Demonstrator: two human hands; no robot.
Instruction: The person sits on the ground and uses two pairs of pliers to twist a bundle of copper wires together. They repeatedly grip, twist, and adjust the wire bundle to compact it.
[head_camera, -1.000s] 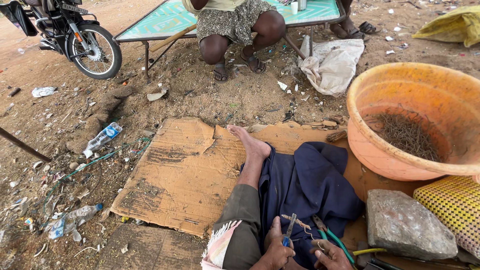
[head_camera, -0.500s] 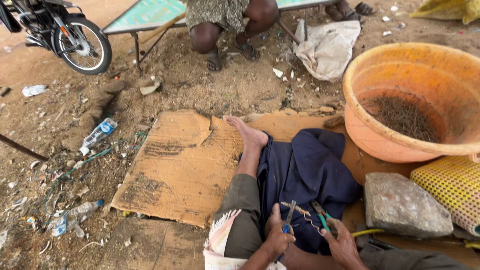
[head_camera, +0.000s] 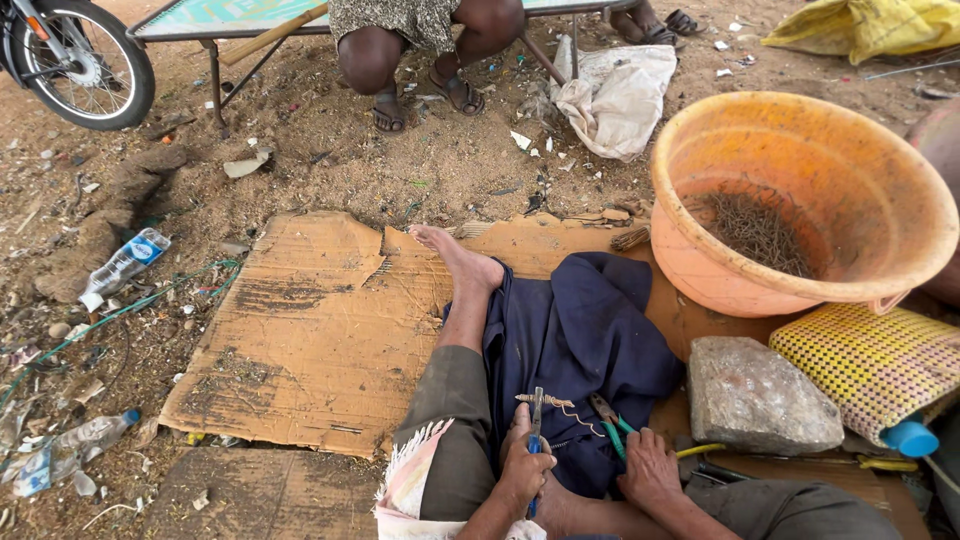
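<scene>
2 pliers (head_camera: 536, 420), 1 basin (head_camera: 700, 260), 1 stone (head_camera: 760, 395)

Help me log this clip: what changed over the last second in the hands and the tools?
The camera tilted down a little. The left hand went on gripping blue-handled pliers upright, the right hand the green-handled pliers, with a kinked wire between the two tools; both hands shifted only slightly. The orange basin, flat stone, cardboard and dark cloth stayed put.

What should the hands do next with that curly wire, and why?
Probably bring the green-handled pliers in the right hand onto the bent wire and grip it. The left hand already holds its other end in blue-handled pliers, and the green ones sit just beside it.
</scene>
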